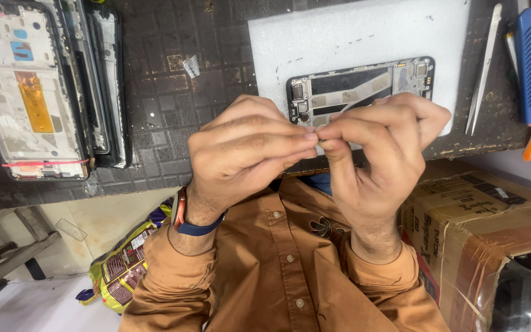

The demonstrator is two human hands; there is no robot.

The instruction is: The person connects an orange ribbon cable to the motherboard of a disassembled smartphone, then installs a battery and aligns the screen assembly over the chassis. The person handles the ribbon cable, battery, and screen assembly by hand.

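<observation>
Both hands met just below the opened phone frame [360,89] on white foam pad [364,37], left hand [241,160] & right hand [376,154] fingertips pinched shut on a tiny part, too small to ID.

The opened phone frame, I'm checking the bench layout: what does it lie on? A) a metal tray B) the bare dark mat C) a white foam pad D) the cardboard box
C: the opened phone frame lies flat on the white foam pad, which sits on the dark mat, just beyond the left hand and right hand.
</observation>
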